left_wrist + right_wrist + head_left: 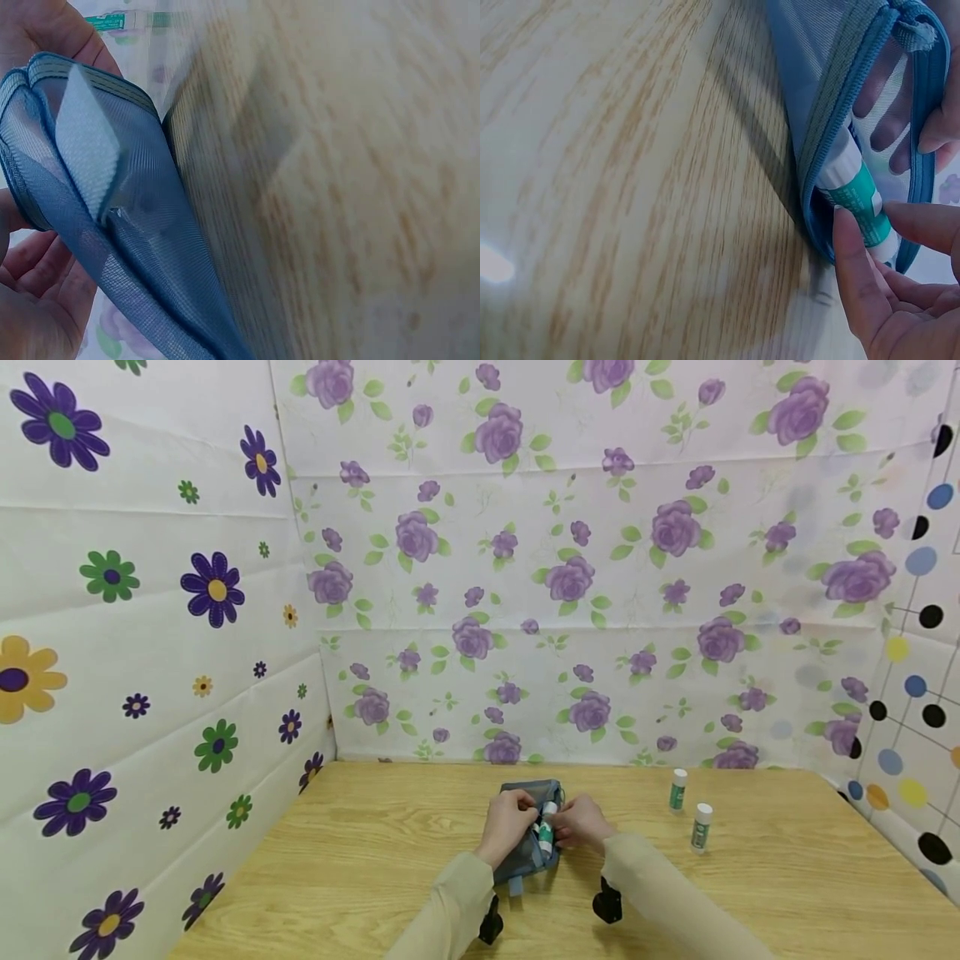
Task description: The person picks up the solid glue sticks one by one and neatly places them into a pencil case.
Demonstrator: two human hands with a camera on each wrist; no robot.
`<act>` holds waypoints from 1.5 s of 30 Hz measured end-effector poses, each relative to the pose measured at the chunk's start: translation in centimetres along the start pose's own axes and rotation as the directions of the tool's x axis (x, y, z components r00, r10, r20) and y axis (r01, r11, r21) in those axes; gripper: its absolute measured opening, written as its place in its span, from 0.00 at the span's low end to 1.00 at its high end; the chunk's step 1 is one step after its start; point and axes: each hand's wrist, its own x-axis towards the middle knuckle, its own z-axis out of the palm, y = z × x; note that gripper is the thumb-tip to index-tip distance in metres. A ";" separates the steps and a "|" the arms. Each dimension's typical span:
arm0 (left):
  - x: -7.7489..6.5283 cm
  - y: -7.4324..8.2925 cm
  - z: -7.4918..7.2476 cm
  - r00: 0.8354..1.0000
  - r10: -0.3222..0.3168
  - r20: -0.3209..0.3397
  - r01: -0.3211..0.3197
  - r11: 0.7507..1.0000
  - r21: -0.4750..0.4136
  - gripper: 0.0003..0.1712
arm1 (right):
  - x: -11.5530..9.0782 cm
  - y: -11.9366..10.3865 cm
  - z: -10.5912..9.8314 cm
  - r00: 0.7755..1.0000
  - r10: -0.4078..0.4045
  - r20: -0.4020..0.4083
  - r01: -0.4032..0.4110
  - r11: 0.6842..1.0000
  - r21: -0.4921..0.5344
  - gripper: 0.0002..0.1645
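A blue mesh zipper pouch (517,866) lies on the wooden table with its zipper open. My left hand (507,823) grips the left edge of the opening; in the right wrist view its fingers (889,124) show through the mesh. In the mouth of the pouch lies a glue stick (861,196) with a green label and white cap. My right hand (583,822) pinches that glue stick between thumb and fingers, beside the pouch's right edge. The left wrist view shows the pouch's end with a pale fabric tab (88,146). The pouch's deeper inside is mostly hidden.
Two more glue sticks with white caps stand upright on the table to the right, one farther back (678,790) and one nearer (701,827). Flower-printed sheets (525,568) hang behind the table and on the left. A dotted sheet (918,710) hangs at right.
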 end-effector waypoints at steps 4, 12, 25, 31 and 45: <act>0.1 0.0 0.1 1.000 -0.008 0.003 0.008 1.000 -0.004 0.06 | -0.1 0.1 -0.1 1.000 -0.008 0.015 0.008 1.000 -0.005 0.06; 0.2 -0.1 0.2 1.000 -0.006 -0.006 0.006 1.000 0.003 0.05 | 0.0 0.1 -0.3 0.999 -0.027 0.027 0.027 0.999 -0.025 0.08; 0.2 -0.3 0.0 1.000 0.010 -0.009 -0.010 1.000 -0.017 0.06 | -0.1 -0.1 -1.6 1.000 -0.022 0.000 0.022 1.000 0.008 0.14; 0.1 -0.2 0.0 1.000 -0.002 -0.003 0.002 1.000 -0.014 0.05 | -0.4 -1.0 -2.6 0.999 -0.035 -0.012 0.036 0.999 0.031 0.13; -0.1 0.0 -0.1 1.000 0.006 -0.009 -0.006 1.000 -0.006 0.06 | -0.7 -1.9 -4.6 0.998 -0.062 -0.012 0.062 0.997 0.055 0.20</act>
